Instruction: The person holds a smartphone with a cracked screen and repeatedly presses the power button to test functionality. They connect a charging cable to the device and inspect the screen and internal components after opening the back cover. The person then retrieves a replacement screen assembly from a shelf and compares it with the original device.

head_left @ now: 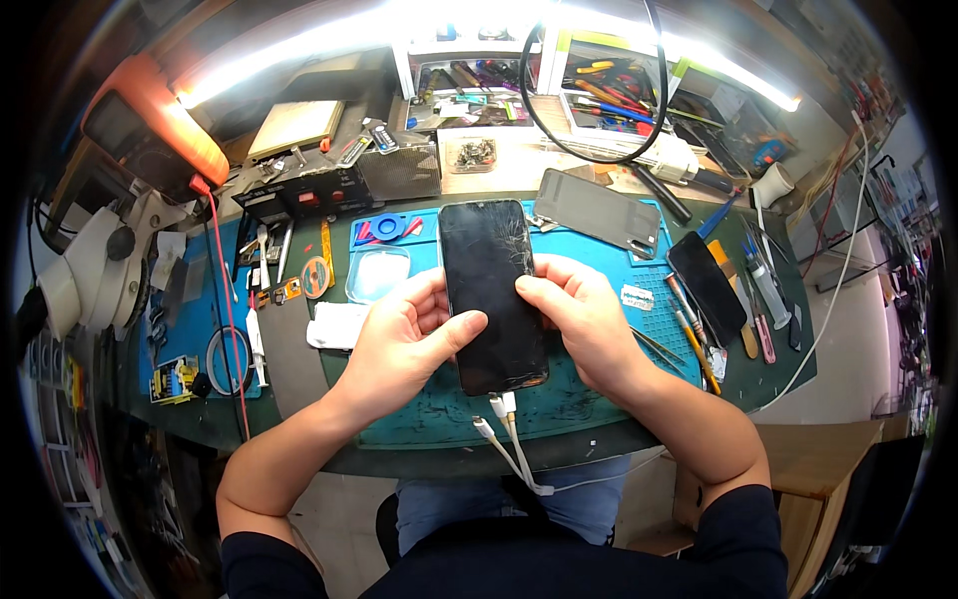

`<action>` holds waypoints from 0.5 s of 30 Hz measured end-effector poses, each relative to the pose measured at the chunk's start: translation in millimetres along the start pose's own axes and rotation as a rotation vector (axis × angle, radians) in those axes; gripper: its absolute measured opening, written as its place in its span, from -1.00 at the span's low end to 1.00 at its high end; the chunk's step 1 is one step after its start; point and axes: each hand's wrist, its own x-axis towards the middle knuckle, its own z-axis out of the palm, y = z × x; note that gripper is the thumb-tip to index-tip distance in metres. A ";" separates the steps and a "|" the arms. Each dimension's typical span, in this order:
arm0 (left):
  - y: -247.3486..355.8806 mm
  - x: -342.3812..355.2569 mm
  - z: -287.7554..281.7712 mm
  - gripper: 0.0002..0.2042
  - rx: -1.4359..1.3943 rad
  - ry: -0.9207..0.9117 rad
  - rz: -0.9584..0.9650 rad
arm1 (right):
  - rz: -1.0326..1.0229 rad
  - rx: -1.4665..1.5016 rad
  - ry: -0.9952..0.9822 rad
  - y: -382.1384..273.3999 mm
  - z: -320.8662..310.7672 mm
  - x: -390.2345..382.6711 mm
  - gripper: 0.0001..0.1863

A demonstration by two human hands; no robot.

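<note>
A black smartphone [487, 309] with a dark screen is held upright over the work mat, between my two hands. Cracks spread over the glass at its upper right, and the bottom edge looks chipped. My left hand [409, 324] grips the left side, thumb on the screen and fingers curled behind. On the opposite side my right hand [584, 314] closes on the edge, its thumb tip on the glass. A white multi-headed charging cable [514, 439] reaches up to the phone's lower edge; one plug hangs loose, and whether another is plugged in I cannot tell.
On the blue mat [419, 424] lie a grey phone panel [599, 212], a clear plastic box [377, 273] and a razor blade [638, 298]. A second black phone [707, 288] rests at right among tweezers and screwdrivers. An orange multimeter [150, 125] stands far left; a black cable loop [666, 80] hangs behind.
</note>
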 end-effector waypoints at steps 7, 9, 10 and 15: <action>2.6 -1.3 0.2 -0.66 0.044 0.018 -0.022 | 0.001 0.024 -0.019 -5.0 2.8 -1.4 -0.71; 1.1 -1.3 -1.8 -0.65 0.052 0.019 -0.030 | -0.007 0.040 -0.024 -4.0 3.1 -1.0 -0.70; 1.2 -1.3 -2.5 -0.64 0.058 0.022 -0.037 | -0.012 0.044 -0.025 -3.9 3.6 -0.8 -0.70; 4.2 -0.9 -0.1 -0.61 -0.054 0.010 -0.081 | -0.019 0.051 -0.025 -4.8 0.4 -1.1 -0.68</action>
